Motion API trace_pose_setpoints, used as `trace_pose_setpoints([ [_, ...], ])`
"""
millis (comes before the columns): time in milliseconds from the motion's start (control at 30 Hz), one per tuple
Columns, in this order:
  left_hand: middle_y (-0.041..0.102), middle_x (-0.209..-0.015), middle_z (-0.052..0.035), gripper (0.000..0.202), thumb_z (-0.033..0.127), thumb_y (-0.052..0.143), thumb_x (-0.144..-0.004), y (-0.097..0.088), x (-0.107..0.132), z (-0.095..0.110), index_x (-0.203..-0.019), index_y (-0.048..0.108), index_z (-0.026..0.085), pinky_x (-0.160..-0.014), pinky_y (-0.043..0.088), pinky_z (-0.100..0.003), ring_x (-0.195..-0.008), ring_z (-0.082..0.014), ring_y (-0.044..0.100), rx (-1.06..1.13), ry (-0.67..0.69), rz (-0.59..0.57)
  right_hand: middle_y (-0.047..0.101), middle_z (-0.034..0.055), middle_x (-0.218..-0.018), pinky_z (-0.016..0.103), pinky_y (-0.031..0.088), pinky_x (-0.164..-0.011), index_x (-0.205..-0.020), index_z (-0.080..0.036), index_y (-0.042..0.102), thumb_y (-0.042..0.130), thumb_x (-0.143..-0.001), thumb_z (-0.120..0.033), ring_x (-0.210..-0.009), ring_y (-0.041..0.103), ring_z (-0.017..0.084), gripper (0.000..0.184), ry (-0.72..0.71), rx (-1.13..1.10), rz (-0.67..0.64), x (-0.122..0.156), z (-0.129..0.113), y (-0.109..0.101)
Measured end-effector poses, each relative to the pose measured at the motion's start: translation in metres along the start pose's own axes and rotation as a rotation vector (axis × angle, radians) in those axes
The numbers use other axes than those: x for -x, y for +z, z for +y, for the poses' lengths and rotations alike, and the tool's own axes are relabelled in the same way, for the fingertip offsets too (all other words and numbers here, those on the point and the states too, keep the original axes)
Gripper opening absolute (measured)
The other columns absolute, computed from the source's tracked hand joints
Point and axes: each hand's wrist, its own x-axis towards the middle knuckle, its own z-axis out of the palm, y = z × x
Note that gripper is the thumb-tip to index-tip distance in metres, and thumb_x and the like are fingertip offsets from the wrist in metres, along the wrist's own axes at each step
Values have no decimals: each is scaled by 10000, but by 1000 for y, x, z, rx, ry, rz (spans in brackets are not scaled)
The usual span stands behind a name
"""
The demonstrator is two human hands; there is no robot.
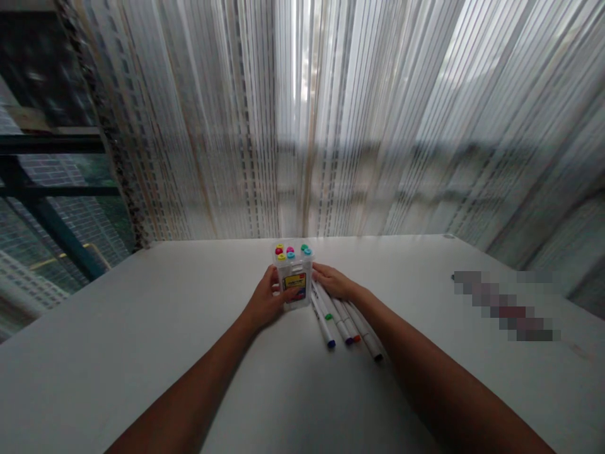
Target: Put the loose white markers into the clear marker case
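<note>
A clear plastic marker case (pixel 288 296) stands upright on the white table, with a yellow label on its front and several round coloured dots on its top. My left hand (pixel 267 297) is closed round its left side, thumb across the label. My right hand (pixel 334 281) is at its right side, with the fingertips against the case and partly hidden behind it. Below the right palm several white markers (pixel 339 318) lie side by side on the table. Their near ends are blue, purple, orange and black, and a green spot shows among them.
The white table (pixel 165 334) runs to a striped sheer curtain (pixel 212 126) along its far edge. A pixelated dark and reddish patch (pixel 508 309) covers something on the right. At the far left a window frame (pixel 47 221) shows a brick wall outside.
</note>
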Motion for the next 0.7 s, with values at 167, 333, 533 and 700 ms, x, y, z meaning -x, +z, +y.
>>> trace_pose_setpoints([
  [167,717,-1070,-79,511,436,845,-666,0,0,1,-1038,576,211,-865,531,-459,-981,-281,684,-31,19,4,626,76,-1365,383,379,-1119,-1300,-172,631,412,-980,-319,-1295,532,202,415,-37,-60,-102,3,-6,-3],
  [333,729,-1009,-68,476,433,844,-667,-1,0,1,-995,579,211,-844,537,-451,-935,-276,696,-44,18,2,678,63,-1288,383,418,-1088,-1244,-182,671,392,-968,-288,-1209,601,204,406,-7,-113,-104,27,0,-6],
  [533,722,-1057,-78,509,442,849,-670,-3,0,-2,-1034,576,214,-881,549,-480,-969,-283,696,-30,14,-4,700,102,-1238,411,431,-1072,-1156,-152,717,408,-939,-255,-1184,618,247,392,114,-78,132,45,2,-8],
  [700,727,-1038,-72,560,459,860,-644,-3,0,-3,-1049,558,216,-868,568,-489,-954,-292,712,0,-26,4,738,70,-1128,365,484,-981,-1075,-170,740,434,-920,-212,-1100,646,228,346,161,-21,168,54,4,-17],
])
